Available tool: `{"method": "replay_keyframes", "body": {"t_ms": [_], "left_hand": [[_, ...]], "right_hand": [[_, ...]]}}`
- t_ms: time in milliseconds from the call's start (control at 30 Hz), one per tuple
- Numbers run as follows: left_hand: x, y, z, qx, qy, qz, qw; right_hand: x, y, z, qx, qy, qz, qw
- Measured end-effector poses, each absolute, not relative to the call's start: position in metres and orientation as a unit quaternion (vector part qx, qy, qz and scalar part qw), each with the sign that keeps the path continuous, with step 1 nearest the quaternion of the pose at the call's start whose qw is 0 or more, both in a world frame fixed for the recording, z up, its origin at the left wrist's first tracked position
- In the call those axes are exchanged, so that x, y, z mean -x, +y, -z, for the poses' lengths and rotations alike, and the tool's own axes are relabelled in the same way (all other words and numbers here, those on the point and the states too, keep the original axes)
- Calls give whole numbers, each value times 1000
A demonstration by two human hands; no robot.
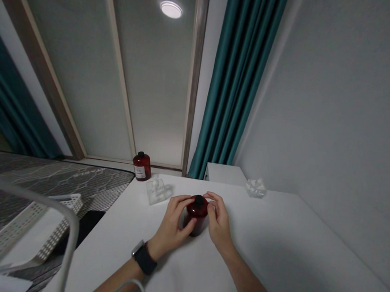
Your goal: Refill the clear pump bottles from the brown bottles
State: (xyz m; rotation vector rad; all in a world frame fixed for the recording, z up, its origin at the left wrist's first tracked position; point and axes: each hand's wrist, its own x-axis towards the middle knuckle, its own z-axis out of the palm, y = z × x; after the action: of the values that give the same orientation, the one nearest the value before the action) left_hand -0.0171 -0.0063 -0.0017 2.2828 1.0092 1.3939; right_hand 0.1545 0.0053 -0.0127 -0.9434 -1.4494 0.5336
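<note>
A dark red-brown bottle [197, 208] with a black cap stands upright on the white table [276, 231], between my two hands. My left hand [175, 224] wraps its left side, thumb across the front and fingers behind the shoulder. From the right, my right hand [218, 221] has bent fingers against the bottle's shoulder and side. The left palm and fingers hide part of the body. On my left wrist is a black-banded watch [144, 257].
A similar labelled bottle [142, 166] stands at the table's far left corner, near a clear plastic tray [156, 191]. Crumpled clear plastic [255, 188] lies at the back right. A white perforated basket [12, 229] and a blurred pale curved tube [70, 230] are at left.
</note>
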Motion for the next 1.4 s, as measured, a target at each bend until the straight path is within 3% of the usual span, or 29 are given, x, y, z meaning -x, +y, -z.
{"method": "replay_keyframes", "body": {"t_ms": [367,600,800,1100,1400], "left_hand": [[17,4,-18,-770,372,-493,163],[8,16,-41,-791,408,-436,135],[0,26,-53,-783,438,-418,142],[11,33,-66,-814,345,-383,268],[6,27,-61,-793,416,-389,218]], "right_hand": [[-157,8,23,367,-668,-189,619],[-155,7,26,383,-667,-204,605],[-154,8,24,405,-661,-239,585],[-160,10,16,395,-651,-317,566],[-165,13,9,331,-653,-410,545]]}}
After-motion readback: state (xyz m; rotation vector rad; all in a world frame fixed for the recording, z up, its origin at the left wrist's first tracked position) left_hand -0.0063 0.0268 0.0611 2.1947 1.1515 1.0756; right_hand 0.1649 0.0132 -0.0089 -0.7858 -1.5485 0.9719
